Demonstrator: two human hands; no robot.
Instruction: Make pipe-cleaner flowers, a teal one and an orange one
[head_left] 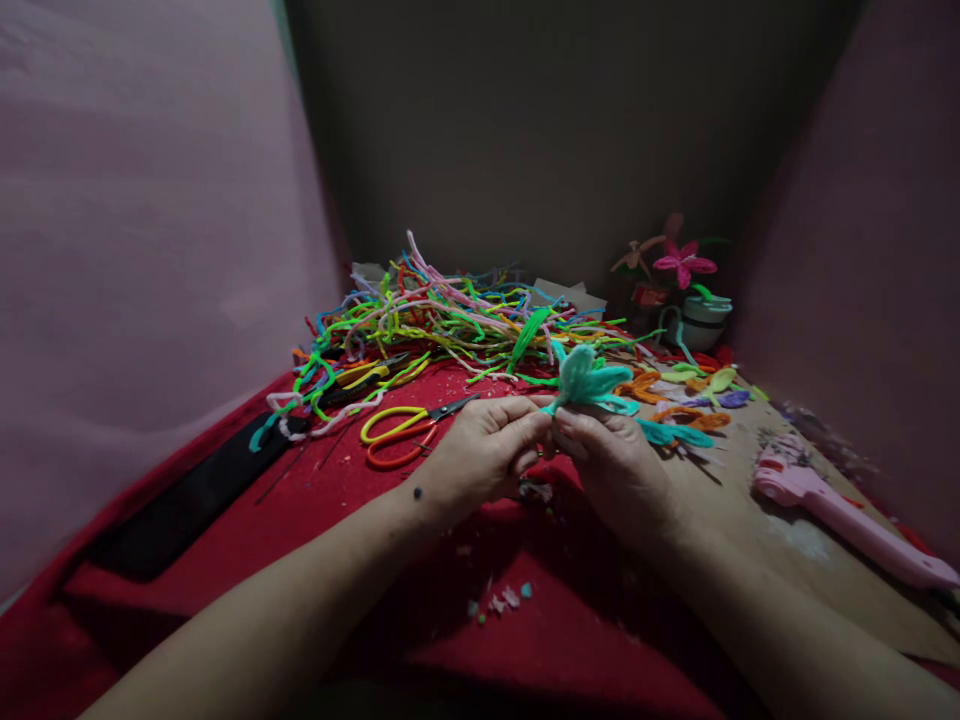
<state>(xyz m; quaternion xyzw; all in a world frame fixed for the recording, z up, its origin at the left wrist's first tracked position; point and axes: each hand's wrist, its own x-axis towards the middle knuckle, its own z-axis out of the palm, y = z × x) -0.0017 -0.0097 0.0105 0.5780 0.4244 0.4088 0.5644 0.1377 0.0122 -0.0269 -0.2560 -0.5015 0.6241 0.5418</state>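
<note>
A turquoise pipe-cleaner flower (589,378) with several looped petals is held up between my two hands. My left hand (491,440) pinches its base from the left, thumb and fingers pressed together. From the right, my right hand (619,455) grips the same base, with the fingertips of both hands almost touching. Just left of my left hand lie scissors (401,435) with one yellow and one red handle. Another turquoise petal piece (675,434) rests beyond my right hand. The exact grip point at the base is partly covered by my fingers.
A big tangle of coloured pipe cleaners (450,310) spreads across the back. Pliers (364,377) and a black flat case (187,500) lie left. On the cardboard (720,520) at right are a pink glue gun (840,505) and orange loops (686,417). A small pot (705,322) holds a pink flower (685,263).
</note>
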